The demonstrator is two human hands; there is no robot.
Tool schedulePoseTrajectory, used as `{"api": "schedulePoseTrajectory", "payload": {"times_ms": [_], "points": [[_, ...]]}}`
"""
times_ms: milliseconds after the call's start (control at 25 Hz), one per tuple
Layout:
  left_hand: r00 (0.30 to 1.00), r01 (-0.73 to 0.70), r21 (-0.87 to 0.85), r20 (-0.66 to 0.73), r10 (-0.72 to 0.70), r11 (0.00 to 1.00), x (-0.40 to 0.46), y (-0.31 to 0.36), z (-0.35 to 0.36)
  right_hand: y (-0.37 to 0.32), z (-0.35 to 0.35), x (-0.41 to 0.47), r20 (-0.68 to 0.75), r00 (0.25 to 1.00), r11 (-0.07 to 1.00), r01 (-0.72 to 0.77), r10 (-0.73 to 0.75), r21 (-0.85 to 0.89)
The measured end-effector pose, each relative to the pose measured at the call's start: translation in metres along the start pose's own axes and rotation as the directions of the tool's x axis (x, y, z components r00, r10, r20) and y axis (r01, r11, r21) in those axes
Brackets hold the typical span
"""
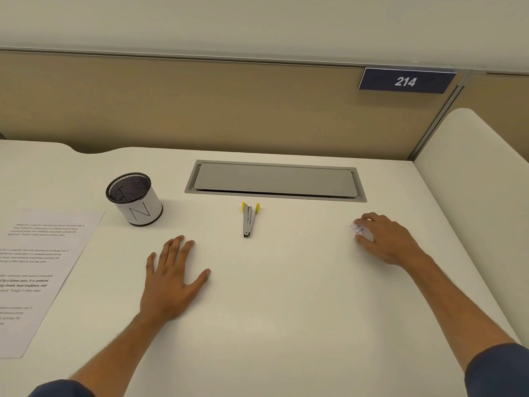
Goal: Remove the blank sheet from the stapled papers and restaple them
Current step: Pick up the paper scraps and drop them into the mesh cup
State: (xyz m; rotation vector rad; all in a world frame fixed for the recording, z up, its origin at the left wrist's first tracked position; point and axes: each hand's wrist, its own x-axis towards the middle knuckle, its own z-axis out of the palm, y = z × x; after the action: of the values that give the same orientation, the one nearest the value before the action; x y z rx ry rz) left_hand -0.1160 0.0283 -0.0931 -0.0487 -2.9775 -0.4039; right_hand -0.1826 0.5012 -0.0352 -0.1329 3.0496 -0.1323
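The printed papers (43,270) lie flat at the desk's left edge, partly cut off by the frame. A small silver stapler with yellow tabs (250,220) lies in the middle of the desk, apart from both hands. My left hand (171,279) rests flat on the desk with fingers spread, between the papers and the stapler. My right hand (383,239) sits at the right with its fingers curled round a crumpled white paper ball (361,231).
A black mesh cup with a white label (134,199) stands at the back left, next to the papers. A grey cable hatch (274,180) is set into the desk behind the stapler. A beige partition with a 214 sign (405,81) closes the back.
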Motion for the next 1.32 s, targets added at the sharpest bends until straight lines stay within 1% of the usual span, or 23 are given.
{"api": "schedulePoseTrajectory", "payload": {"times_ms": [80, 200, 360, 520, 720, 840, 920, 960, 1000, 1040, 1080, 1120, 1160, 1200, 1240, 1320], "points": [[1.000, -0.001, -0.002, -0.004, 0.001, 1.000, 0.000, 0.000, 0.000, 0.000, -0.002, 0.003, 0.017, 0.999, 0.999, 0.027, -0.027, 0.033], [1.000, -0.003, 0.006, -0.004, 0.003, 1.000, 0.000, 0.000, -0.001, -0.003, -0.002, 0.009, -0.009, 0.998, 0.993, 0.066, -0.065, 0.098], [1.000, -0.004, 0.008, -0.004, 0.004, 1.000, 0.000, 0.000, 0.000, -0.007, 0.000, 0.016, -0.027, 0.998, 0.996, 0.066, -0.064, 0.057], [1.000, -0.003, 0.005, -0.005, 0.003, 1.000, 0.001, 0.000, 0.000, -0.013, 0.000, 0.018, -0.066, 0.996, 0.996, 0.059, -0.055, 0.068], [1.000, -0.002, 0.002, -0.008, 0.002, 1.000, 0.000, 0.000, 0.000, -0.017, 0.001, 0.019, -0.066, 0.998, 0.999, 0.019, -0.016, 0.040], [1.000, 0.000, 0.008, -0.004, 0.000, 1.000, 0.000, 0.001, -0.001, -0.018, 0.001, 0.019, -0.062, 0.998, 0.999, 0.027, -0.025, 0.046], [1.000, 0.001, 0.009, 0.002, -0.001, 1.000, -0.001, 0.002, -0.001, -0.017, -0.001, 0.017, -0.071, 0.997, 0.992, 0.008, 0.001, 0.126], [1.000, 0.002, 0.006, 0.002, -0.002, 1.000, -0.001, 0.002, -0.001, -0.016, -0.003, 0.016, -0.078, 0.996, 0.974, -0.028, 0.046, 0.226], [1.000, 0.004, 0.002, 0.002, -0.004, 1.000, -0.001, 0.003, -0.002, -0.016, -0.006, 0.014, -0.090, 0.989, 0.929, -0.073, 0.113, 0.363], [1.000, 0.006, -0.003, 0.002, -0.006, 1.000, -0.001, 0.003, -0.002, -0.017, -0.008, 0.012, -0.102, 0.975, 0.840, -0.115, 0.198, 0.531], [1.000, 0.005, -0.007, 0.002, -0.005, 1.000, -0.001, 0.003, -0.002, -0.019, -0.010, 0.010, -0.090, 0.952, 0.691, -0.145, 0.293, 0.709], [1.000, 0.003, -0.011, 0.002, -0.003, 1.000, -0.001, 0.003, -0.002, -0.024, -0.012, 0.009, -0.035, 0.926, 0.482, -0.163, 0.375, 0.861], [1.000, 0.002, -0.011, 0.003, -0.002, 1.000, -0.001, 0.003, -0.003, -0.031, -0.015, 0.007, 0.050, 0.907, 0.258, -0.171, 0.418, 0.951], [1.000, 0.000, -0.008, 0.006, 0.000, 1.000, -0.001, 0.003, -0.003, -0.039, -0.017, 0.007, 0.132, 0.897, 0.070, -0.177, 0.422, 0.982], [1.000, 0.000, -0.007, 0.009, 0.000, 1.000, -0.001, 0.004, -0.003, -0.050, -0.020, 0.007, 0.186, 0.894, -0.056, -0.179, 0.409, 0.982], [1.000, 0.002, -0.010, 0.011, -0.001, 1.000, -0.002, 0.005, -0.004, -0.073, -0.029, 0.010, 0.236, 0.903, -0.221, -0.163, 0.359, 0.961]]}}
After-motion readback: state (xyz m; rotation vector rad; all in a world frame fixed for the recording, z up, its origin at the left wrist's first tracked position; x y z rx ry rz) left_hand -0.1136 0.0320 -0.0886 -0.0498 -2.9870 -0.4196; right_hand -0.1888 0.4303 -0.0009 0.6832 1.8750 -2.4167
